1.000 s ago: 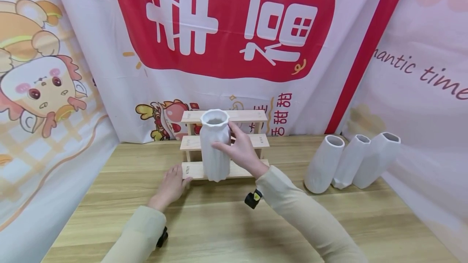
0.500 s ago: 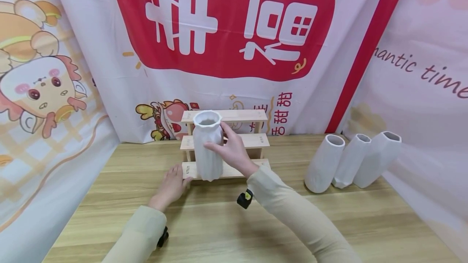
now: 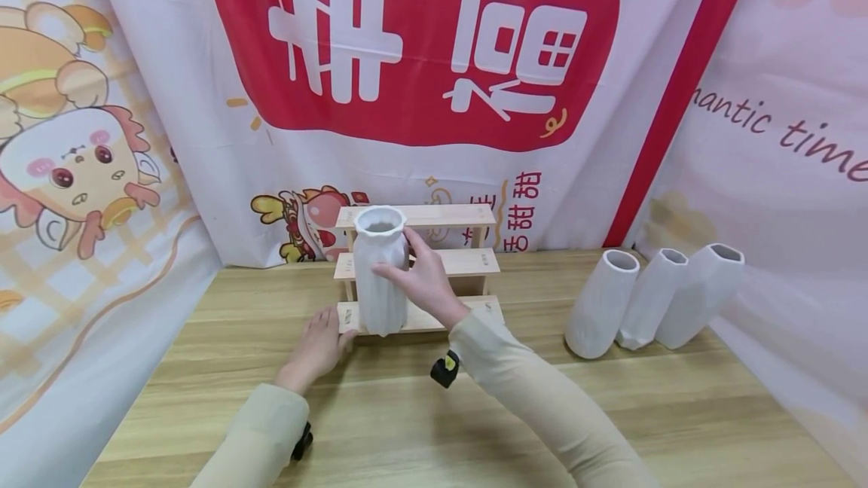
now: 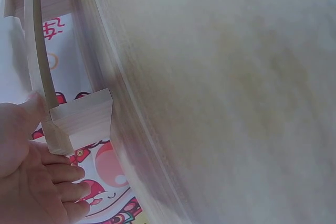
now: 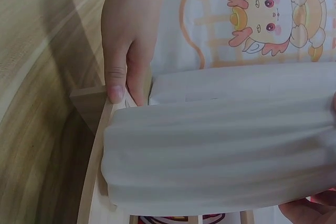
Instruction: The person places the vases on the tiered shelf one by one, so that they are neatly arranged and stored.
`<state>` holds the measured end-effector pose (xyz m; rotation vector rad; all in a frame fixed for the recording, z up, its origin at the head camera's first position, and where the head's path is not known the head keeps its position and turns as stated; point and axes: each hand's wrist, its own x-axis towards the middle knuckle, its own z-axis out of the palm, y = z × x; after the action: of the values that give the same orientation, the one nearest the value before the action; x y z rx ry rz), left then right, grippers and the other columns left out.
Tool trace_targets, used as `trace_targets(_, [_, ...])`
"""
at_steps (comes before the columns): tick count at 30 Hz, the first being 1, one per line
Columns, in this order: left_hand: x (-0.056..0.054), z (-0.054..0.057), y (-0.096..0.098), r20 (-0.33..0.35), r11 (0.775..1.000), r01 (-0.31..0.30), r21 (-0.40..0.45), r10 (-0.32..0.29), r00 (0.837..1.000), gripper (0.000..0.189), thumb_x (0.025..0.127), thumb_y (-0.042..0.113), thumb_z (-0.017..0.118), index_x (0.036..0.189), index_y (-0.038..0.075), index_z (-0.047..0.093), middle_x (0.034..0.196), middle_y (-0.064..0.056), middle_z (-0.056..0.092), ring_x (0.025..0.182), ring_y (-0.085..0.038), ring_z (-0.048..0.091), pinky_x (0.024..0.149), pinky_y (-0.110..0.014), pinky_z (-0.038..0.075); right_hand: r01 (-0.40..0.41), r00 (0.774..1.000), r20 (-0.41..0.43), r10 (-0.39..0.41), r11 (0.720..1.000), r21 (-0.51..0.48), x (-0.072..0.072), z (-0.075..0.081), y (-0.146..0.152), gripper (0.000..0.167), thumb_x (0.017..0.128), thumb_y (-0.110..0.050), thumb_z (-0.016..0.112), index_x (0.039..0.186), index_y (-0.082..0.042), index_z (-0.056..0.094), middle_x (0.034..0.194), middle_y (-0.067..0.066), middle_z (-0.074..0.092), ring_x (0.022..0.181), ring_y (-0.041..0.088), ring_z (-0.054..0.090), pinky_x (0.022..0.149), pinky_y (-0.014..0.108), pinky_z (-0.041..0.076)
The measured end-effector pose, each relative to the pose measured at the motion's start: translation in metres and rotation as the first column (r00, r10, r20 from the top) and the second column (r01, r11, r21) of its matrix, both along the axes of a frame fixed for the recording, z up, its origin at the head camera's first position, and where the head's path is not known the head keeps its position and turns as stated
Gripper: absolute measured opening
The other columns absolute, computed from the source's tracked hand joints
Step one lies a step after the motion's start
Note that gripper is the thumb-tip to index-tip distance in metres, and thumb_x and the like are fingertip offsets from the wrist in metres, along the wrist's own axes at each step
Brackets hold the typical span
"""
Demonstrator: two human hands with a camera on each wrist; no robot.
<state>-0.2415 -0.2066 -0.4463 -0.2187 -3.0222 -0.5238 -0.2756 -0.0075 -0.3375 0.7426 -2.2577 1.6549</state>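
A tall white fluted vase [image 3: 381,285] with a scalloped rim stands upright at the left part of the lowest board of a three-step wooden display rack [image 3: 454,262]. My right hand [image 3: 430,281] grips it from the right side, thumb in front and fingers reaching behind. In the right wrist view, the vase [image 5: 220,145] has its base right at the board's front edge. My left hand [image 3: 317,349] holds the left end of that lowest board. Its thumb lies along the front edge, as the left wrist view shows, with the fingers [image 4: 65,190] curled by the board's end.
To the right on the wooden table [image 3: 407,420] stand a round-mouthed white vase [image 3: 600,307], a slim faceted one [image 3: 652,300] and a wider faceted one [image 3: 698,300], close together. Printed cloth [image 3: 420,164] hangs behind the rack and along both sides.
My right hand has slid the vase leftward along the lowest board toward its left end, moving less in the last half second. The left hand has stayed on the rack.
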Motion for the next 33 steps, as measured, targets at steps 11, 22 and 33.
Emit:
trace_targets(11, [0.001,0.000,-0.001,-0.011,1.000,-0.001,0.019,0.001,1.000,0.065,0.097,0.027,0.046,0.133,-0.022,0.021,0.136,-0.040,0.024,0.126,-0.050,0.023,0.106,-0.055,0.014,0.002,1.000,0.021,-0.002,1.000,0.000,-0.003,-0.004,-0.005,0.067,0.077,-0.022,0.076,0.135,-0.008,0.044,0.123,0.008,0.056,0.108,0.021,0.054,0.084,0.031,0.049])
trace_targets(22, [0.000,-0.002,0.000,-0.015,1.000,0.000,0.005,0.000,1.000,0.067,0.097,0.028,0.047,0.133,-0.022,0.021,0.136,-0.040,0.022,0.126,-0.051,0.022,0.106,-0.056,0.014,0.002,0.999,0.035,-0.002,1.000,0.007,-0.005,-0.009,-0.008,0.067,0.078,-0.023,0.075,0.135,-0.009,0.043,0.125,0.007,0.054,0.108,0.020,0.054,0.083,0.031,0.050])
trace_targets(33, [0.003,0.001,0.000,-0.020,1.000,0.004,0.021,-0.004,1.000,0.066,0.097,0.026,0.047,0.132,-0.023,0.020,0.136,-0.041,0.021,0.126,-0.052,0.021,0.105,-0.056,0.013,0.005,0.999,0.038,-0.007,0.999,0.054,-0.006,-0.010,-0.009,0.072,0.079,-0.023,0.074,0.140,-0.009,0.037,0.129,0.009,0.051,0.114,0.021,0.050,0.089,0.034,0.046])
